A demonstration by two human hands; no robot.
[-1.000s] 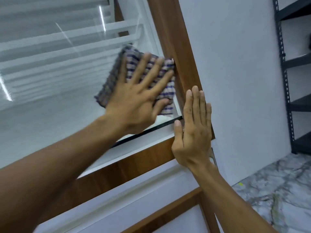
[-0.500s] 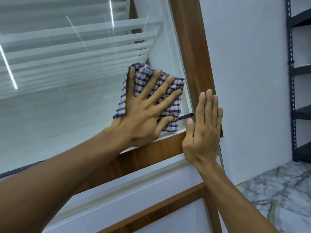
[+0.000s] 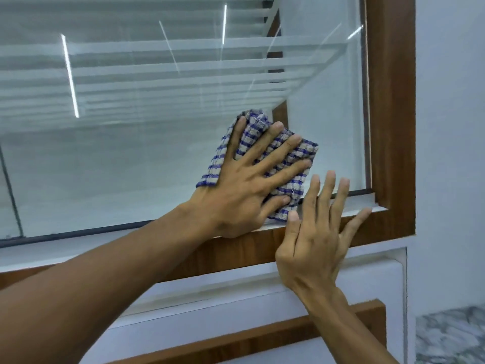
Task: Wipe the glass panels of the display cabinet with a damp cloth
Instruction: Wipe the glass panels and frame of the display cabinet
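Observation:
The display cabinet's glass panel (image 3: 131,153) fills the upper left, set in a brown wooden frame (image 3: 391,127). White shelves show behind the glass. A folded blue-and-white checked cloth (image 3: 301,153) lies flat against the glass near its lower right corner, just above the bottom edge. My left hand (image 3: 246,185) presses on the cloth with fingers spread across it. My right hand (image 3: 312,240) rests flat on the bottom rail of the frame beside the cloth; its fingers are apart, their tips reach onto the glass edge, and it holds nothing.
A white wall (image 3: 451,127) runs to the right of the frame. Below the frame is a white panel (image 3: 236,311) with brown wooden trim. A patch of marbled floor (image 3: 451,334) shows at the bottom right.
My left hand has slid the cloth leftward away from the right frame post, staying low on the glass. My right hand has shifted from the corner onto the bottom rail and spread its fingers.

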